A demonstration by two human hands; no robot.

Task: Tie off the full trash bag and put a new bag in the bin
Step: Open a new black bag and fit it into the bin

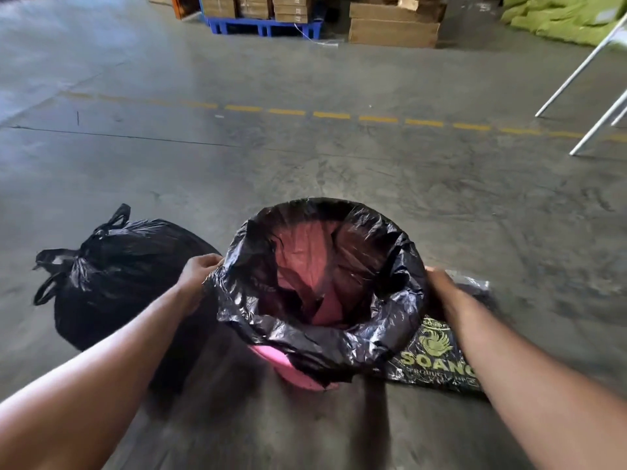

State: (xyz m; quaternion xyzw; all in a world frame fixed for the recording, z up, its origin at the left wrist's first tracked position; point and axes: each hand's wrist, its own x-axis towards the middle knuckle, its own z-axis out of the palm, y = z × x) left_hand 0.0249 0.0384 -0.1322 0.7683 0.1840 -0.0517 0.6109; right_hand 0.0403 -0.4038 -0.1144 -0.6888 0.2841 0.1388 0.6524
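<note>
From the head camera, a pink bin (298, 371) stands on the concrete floor (305, 157) between both outstretched arms. A new black bag (325, 327) lines it, its edge folded down over the rim, with pink showing through the thin plastic inside. The left hand (198, 271) is closed on the bag's folded edge at the bin's left side. The right hand (441, 286) rests against the bag's edge on the right; whether its fingers pinch the plastic cannot be told. The hands are well apart, one on each side of the rim. Just left of the bin, behind the left forearm, the full trash bag (125, 276) sits tied off on the floor. A printed black packet (441, 357) lies flat just right of the bin, under the right arm.
</note>
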